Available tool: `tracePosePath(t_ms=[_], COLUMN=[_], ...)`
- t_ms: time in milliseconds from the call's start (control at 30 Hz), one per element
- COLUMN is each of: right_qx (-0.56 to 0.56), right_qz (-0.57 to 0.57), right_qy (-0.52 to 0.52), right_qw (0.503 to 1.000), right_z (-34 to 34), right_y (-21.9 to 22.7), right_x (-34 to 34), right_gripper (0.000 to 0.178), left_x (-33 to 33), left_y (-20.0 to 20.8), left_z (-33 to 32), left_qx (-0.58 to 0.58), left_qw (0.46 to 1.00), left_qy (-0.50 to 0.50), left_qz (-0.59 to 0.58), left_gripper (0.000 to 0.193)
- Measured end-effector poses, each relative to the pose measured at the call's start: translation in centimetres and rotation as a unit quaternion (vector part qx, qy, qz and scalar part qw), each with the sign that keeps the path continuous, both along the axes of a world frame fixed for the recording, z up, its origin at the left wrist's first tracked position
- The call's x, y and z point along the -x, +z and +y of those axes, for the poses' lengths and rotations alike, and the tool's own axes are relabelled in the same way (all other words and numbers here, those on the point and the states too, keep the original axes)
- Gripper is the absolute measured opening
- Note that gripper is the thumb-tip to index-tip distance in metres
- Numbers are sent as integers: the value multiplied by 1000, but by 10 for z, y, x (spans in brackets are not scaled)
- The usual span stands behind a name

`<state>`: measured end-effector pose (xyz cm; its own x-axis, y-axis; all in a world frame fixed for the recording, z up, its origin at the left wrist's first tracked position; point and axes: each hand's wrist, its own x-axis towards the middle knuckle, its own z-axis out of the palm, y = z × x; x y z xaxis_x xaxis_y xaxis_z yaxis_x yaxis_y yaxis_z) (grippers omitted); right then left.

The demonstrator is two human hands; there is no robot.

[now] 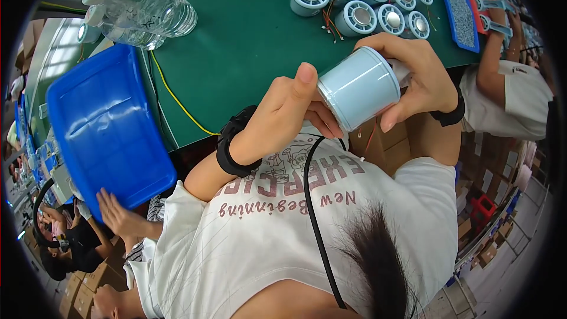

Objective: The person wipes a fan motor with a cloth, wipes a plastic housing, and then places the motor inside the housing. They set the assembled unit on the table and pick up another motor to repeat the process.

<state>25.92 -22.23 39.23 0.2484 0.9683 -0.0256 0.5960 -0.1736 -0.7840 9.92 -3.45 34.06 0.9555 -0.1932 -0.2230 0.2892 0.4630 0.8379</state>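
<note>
A: Starting at far left: what is showing?

B: A large blue bin (112, 133); another person's hand (121, 217) is touching its lower edge. Clear bottles (155, 12) are sitting near it on the green table (236, 35).

A: Left hand (283, 106)?

B: Its fingers are curling at the left end of the light-blue cylinder (360, 90), thumb standing up beside it; I cannot tell whether they are gripping or only supporting.

A: And the cylinder?

B: It is tilting between both hands, in front of the chest.

A: Right hand (422, 71)?

B: Grasping: it is clasping the cylinder's right end. Beyond, light-blue round units (359, 18) are standing clustered, some trailing wires. Farther right, a small blue tray (471, 49) is holding grey speckled material.
</note>
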Motion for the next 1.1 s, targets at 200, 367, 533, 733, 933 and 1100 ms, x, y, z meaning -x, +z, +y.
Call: tracePosePath(t_ms=[200,367,533,733,933,1100], right_qx=[31,64,24,31,67,223], right_qz=[42,81,-19,-136,-307,-267], right_qy=[-16,-49,-32,-209,-398,-453], right_qw=[999,993,999,968,862,821], right_z=[8,12,8,-24,-96,-121], right_y=[-7,-8,-5,18,-12,-19], right_x=[4,8,1,-33,-122,-137], right_gripper=[95,93,90,72,63,61], left_x=[4,-2,-2,-3,1,2], left_y=[-14,-12,-5,-12,-15,-16], left_z=[3,6,5,12,17,21], left_qx=[-14,13,-17,-52,-43,-47], left_qw=[1000,999,1000,993,993,992], left_qy=[-9,-33,19,100,104,106], left_qz=[11,35,-1,-34,-44,-47], left_gripper=[92,91,84,73,69,67])
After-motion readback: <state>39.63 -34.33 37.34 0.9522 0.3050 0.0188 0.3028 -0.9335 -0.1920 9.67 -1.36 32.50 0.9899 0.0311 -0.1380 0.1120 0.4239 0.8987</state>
